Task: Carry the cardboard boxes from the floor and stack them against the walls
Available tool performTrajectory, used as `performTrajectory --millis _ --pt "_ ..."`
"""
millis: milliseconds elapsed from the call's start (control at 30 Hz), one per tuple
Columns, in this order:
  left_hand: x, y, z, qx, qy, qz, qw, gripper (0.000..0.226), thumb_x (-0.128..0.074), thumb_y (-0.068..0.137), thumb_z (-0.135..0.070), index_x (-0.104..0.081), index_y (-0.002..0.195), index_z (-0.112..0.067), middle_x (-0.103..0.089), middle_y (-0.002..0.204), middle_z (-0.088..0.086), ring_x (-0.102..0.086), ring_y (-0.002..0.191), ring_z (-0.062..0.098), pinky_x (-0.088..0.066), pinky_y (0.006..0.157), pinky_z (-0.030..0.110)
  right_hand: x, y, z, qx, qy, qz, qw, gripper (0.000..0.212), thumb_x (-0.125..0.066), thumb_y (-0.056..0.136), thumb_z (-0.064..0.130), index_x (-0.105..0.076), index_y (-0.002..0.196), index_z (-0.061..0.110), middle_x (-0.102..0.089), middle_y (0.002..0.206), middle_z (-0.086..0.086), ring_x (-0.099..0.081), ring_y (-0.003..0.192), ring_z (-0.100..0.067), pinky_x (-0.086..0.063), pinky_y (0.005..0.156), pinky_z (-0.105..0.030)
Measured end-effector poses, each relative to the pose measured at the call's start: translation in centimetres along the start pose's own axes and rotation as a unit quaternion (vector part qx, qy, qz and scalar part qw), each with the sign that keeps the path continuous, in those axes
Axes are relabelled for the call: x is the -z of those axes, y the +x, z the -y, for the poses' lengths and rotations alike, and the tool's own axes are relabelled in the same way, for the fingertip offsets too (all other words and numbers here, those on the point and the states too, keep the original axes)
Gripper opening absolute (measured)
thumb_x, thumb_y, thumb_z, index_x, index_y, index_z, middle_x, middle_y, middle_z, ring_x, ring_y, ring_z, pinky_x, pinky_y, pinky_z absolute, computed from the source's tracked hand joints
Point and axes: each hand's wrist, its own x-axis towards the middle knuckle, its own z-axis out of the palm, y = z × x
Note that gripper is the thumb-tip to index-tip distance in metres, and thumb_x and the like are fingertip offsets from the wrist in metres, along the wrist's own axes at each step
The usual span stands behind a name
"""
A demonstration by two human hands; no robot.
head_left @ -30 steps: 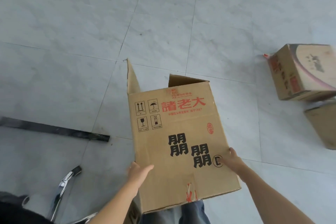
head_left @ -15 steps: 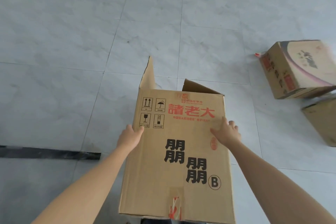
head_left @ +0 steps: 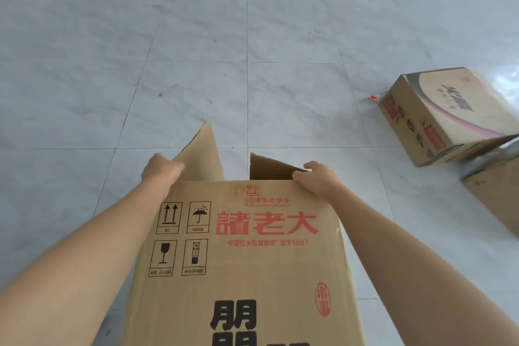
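A brown cardboard box [head_left: 247,261] with red and black print fills the lower middle of the head view, its far end open with two flaps standing up. My left hand [head_left: 160,171] grips the far left corner beside the tall flap. My right hand [head_left: 318,178] curls over the far right corner at the short flap. Both forearms run along the box's sides. The near end of the box is out of frame.
Pale grey floor tiles [head_left: 224,36] spread ahead. A tilted cardboard box [head_left: 449,112] with a dark curved stripe lies at the right. Another plain box [head_left: 497,194] sits just below it at the right edge.
Both hands have slid from the middle of the box's sides up to its far corners. The box now reaches closer to the camera and fills more of the view.
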Motion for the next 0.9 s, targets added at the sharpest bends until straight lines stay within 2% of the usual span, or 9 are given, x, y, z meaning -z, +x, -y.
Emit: performTrajectory --millis 67,133,233,300,433,567,667,733,900 --pt "-0.4 -0.7 0.2 -0.027 0.136 0.041 0.99 0.026 -0.065 0.079 -0.016 -0.062 0.104 -0.007 -0.063 0.108 0.012 -0.057 0.097 0.032 -0.045 0.075 0.032 0.3 -0.6 -0.3 -0.018 -0.069 0.005 0.997 0.033 -0.049 0.08 0.03 -0.057 0.111 0.02 -0.059 0.105 0.002 -0.054 0.09 -0.021 -0.045 0.069 -0.027" --pt "-0.9 -2.9 0.5 -0.065 0.283 0.047 0.956 0.012 -0.061 0.084 -0.02 -0.063 0.092 -0.013 -0.061 0.088 0.004 -0.056 0.083 0.025 -0.043 0.065 0.028 0.1 -2.4 -0.9 -0.035 -0.144 0.011 0.989 0.022 -0.049 0.086 0.028 -0.059 0.102 0.017 -0.056 0.087 0.002 -0.05 0.077 -0.018 -0.038 0.057 -0.024" --pt "-0.1 -6.7 0.4 -0.112 0.34 -0.004 0.934 0.016 -0.05 0.095 -0.025 -0.061 0.093 -0.014 -0.049 0.071 -0.002 -0.052 0.075 0.019 -0.033 0.053 0.024 1.2 -5.7 -1.6 -0.01 -0.17 -0.022 0.985 0.031 -0.042 0.096 0.039 -0.059 0.107 0.016 -0.058 0.095 -0.003 -0.05 0.084 -0.022 -0.039 0.066 -0.027" --pt "2.3 -8.8 -0.5 -0.106 0.3 -0.026 0.948 0.019 -0.049 0.096 -0.027 -0.059 0.088 -0.012 -0.048 0.068 -0.001 -0.052 0.073 0.021 -0.032 0.052 0.025 3.5 -7.9 -1.8 -0.001 -0.167 -0.051 0.985 0.035 -0.038 0.097 0.038 -0.059 0.109 0.013 -0.055 0.091 -0.004 -0.052 0.084 -0.023 -0.04 0.068 -0.028" --pt "7.2 -13.4 -2.6 -0.091 0.211 -0.053 0.972 0.029 -0.05 0.096 -0.028 -0.05 0.075 -0.008 -0.051 0.071 0.004 -0.052 0.074 0.026 -0.037 0.06 0.029 8.5 -13.4 -2.7 -0.021 -0.093 -0.097 0.991 0.036 -0.037 0.099 0.033 -0.058 0.106 0.005 -0.054 0.09 -0.009 -0.057 0.093 -0.031 -0.039 0.069 -0.03" --pt "10.8 -19.5 -4.7 -0.078 0.118 -0.074 0.987 0.04 -0.049 0.096 -0.029 -0.044 0.061 -0.01 -0.05 0.065 0.004 -0.052 0.071 0.028 -0.036 0.058 0.028 12.0 -20.5 -3.3 -0.021 -0.074 -0.128 0.989 0.03 -0.036 0.099 0.027 -0.055 0.093 0.005 -0.052 0.081 -0.006 -0.051 0.078 -0.027 -0.04 0.065 -0.029" --pt "14.1 -23.7 -6.3 -0.084 0.021 -0.085 0.993 0.032 -0.051 0.095 -0.03 -0.061 0.081 -0.003 -0.063 0.085 0.015 -0.058 0.083 0.034 -0.04 0.065 0.032 14.8 -25.6 -3.7 -0.059 -0.006 -0.15 0.987 0.029 -0.039 0.096 0.017 -0.042 0.069 0.01 -0.043 0.067 -0.001 -0.048 0.074 -0.027 -0.036 0.061 -0.027" --pt "16.3 -26.5 -7.3 -0.108 -0.034 -0.087 0.99 0.031 -0.051 0.095 -0.03 -0.065 0.094 -0.003 -0.064 0.098 0.02 -0.059 0.091 0.039 -0.039 0.067 0.034 16.7 -29.0 -3.8 -0.075 0.031 -0.17 0.982 0.025 -0.042 0.089 0.007 -0.039 0.064 0.009 -0.043 0.064 -0.003 -0.046 0.07 -0.027 -0.034 0.056 -0.026" --pt "21.1 -31.7 -9.0 -0.157 -0.122 -0.103 0.975 0.033 -0.052 0.094 -0.031 -0.062 0.093 0.0 -0.061 0.1 0.023 -0.059 0.091 0.041 -0.044 0.075 0.041 20.3 -36.5 -3.6 -0.072 0.102 -0.229 0.965 0.011 -0.045 0.072 0.001 -0.042 0.063 0.007 -0.044 0.06 -0.008 -0.041 0.06 -0.026 -0.025 0.048 -0.023"
